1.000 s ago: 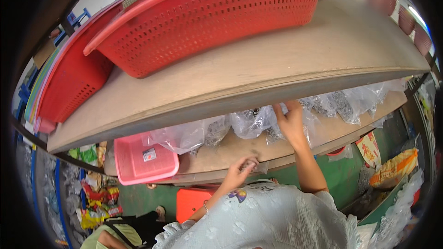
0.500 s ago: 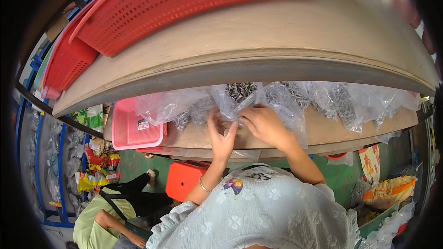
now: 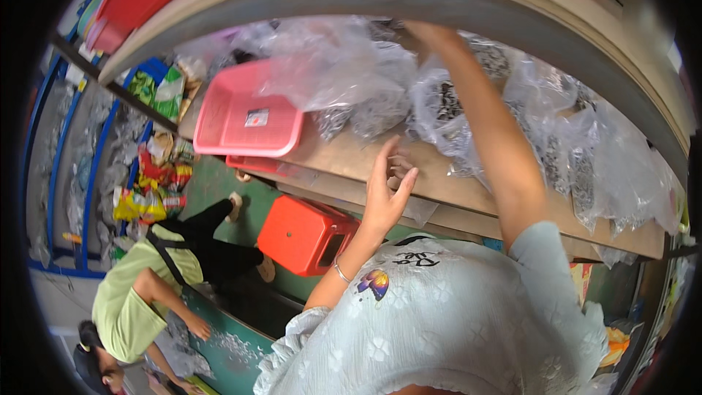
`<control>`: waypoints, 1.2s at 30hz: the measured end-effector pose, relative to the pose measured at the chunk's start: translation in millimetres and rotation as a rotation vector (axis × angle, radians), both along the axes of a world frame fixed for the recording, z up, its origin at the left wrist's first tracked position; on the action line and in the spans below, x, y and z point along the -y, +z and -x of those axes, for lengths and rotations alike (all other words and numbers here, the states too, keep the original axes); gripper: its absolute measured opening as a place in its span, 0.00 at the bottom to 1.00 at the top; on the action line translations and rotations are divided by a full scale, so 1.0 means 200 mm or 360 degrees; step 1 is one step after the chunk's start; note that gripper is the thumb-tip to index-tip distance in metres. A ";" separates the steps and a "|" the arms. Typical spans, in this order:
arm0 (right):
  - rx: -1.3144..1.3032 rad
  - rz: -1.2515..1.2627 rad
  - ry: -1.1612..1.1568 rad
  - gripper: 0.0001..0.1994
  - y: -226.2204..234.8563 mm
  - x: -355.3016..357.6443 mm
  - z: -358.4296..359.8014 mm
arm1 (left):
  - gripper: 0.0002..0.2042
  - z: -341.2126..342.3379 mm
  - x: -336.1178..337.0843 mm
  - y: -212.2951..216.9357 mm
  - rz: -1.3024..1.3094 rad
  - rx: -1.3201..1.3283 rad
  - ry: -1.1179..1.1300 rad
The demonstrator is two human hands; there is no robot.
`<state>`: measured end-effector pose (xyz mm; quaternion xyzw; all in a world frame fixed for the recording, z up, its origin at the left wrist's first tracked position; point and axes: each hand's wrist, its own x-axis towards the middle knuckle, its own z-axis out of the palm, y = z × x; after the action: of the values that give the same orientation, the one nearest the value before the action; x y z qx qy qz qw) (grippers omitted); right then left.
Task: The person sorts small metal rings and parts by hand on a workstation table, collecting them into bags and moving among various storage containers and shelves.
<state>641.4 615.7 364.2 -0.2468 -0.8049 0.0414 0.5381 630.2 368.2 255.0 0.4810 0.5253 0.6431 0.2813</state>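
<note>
Wooden shelf boards (image 3: 380, 168), green floor (image 3: 212, 190), red stool (image 3: 303, 234), blue racks (image 3: 91, 175) at left

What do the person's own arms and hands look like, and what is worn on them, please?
Both forearms are bare. The left hand has a thin silver bangle at its wrist. The right hand shows no ring or band. Short, frilled sleeves of a pale floral top cover only the upper arms.

You have glossy, crinkled clear plastic bags (image 3: 351, 73) on a matt, smooth wooden shelf (image 3: 431, 175), beside a smooth pink plastic basket (image 3: 245, 113) and a shiny red plastic stool (image 3: 303, 234).
</note>
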 end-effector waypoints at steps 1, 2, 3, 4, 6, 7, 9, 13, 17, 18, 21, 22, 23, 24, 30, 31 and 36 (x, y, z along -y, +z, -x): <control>-0.0063 -0.0102 0.0010 0.18 0.03 -0.09 0.09 | 0.22 0.06 0.06 -0.02 0.0033 -0.0057 0.0010; -0.0080 -0.0128 0.0016 0.18 0.05 -0.16 0.19 | 0.21 0.12 0.12 -0.05 0.0069 -0.0116 0.0027; -0.0063 -0.0136 0.0025 0.17 0.08 -0.22 0.28 | 0.19 0.18 0.18 -0.09 0.0092 -0.0110 0.0102; -0.0036 -0.0143 0.0038 0.17 0.10 -0.28 0.38 | 0.18 0.24 0.23 -0.14 0.0117 -0.0103 0.0176; 0.0064 -0.0196 0.0035 0.16 0.16 -0.36 0.49 | 0.15 0.33 0.30 -0.17 0.0110 0.0004 0.0263; 0.0131 -0.0186 0.0062 0.15 0.15 -0.42 0.59 | 0.16 0.39 0.35 -0.20 0.0147 0.0040 0.0318; 0.0287 -0.0161 0.0134 0.15 0.13 -0.50 0.75 | 0.16 0.49 0.42 -0.24 0.0216 0.0116 0.0425; 0.0911 -0.0087 0.0336 0.14 0.11 -0.66 0.94 | 0.16 0.64 0.51 -0.30 0.0226 0.0208 0.0516; 0.1623 0.0011 0.0059 0.11 0.07 -0.72 0.98 | 0.16 0.75 0.60 -0.37 0.0215 0.0329 0.0557; 0.1332 -0.0009 0.0258 0.12 0.05 -0.84 0.90 | 0.17 0.77 0.60 -0.38 0.0221 0.0351 0.0465; 0.1440 0.0368 0.0361 0.11 0.08 -0.89 0.85 | 0.16 0.83 0.62 -0.42 0.0203 0.0382 0.0541; 0.1493 0.0480 0.0361 0.11 0.11 -0.90 0.82 | 0.16 0.84 0.63 -0.42 0.0213 0.0367 0.0554; 0.1532 0.0520 0.0389 0.10 0.12 -0.90 0.81 | 0.16 0.85 0.64 -0.42 0.0223 0.0354 0.0563; 0.1563 0.0560 0.0421 0.10 0.14 -0.87 0.81 | 0.16 0.87 0.64 -0.42 0.0230 0.0331 0.0573; 0.1741 0.0316 0.0116 0.08 0.17 -0.88 0.73 | 0.15 0.89 0.61 -0.44 0.0295 0.0352 0.0455; 0.1756 0.0334 0.0127 0.08 0.16 -0.83 0.78 | 0.15 0.90 0.62 -0.44 0.0330 0.0360 0.0459; 0.1848 0.0364 0.0044 0.12 0.16 -0.85 0.83 | 0.15 0.93 0.67 -0.46 0.0425 0.0465 0.0422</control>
<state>474.7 785.8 396.5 -0.2749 -0.9612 -0.0069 -0.0211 444.3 235.0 162.4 0.2682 0.6180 0.6619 0.3287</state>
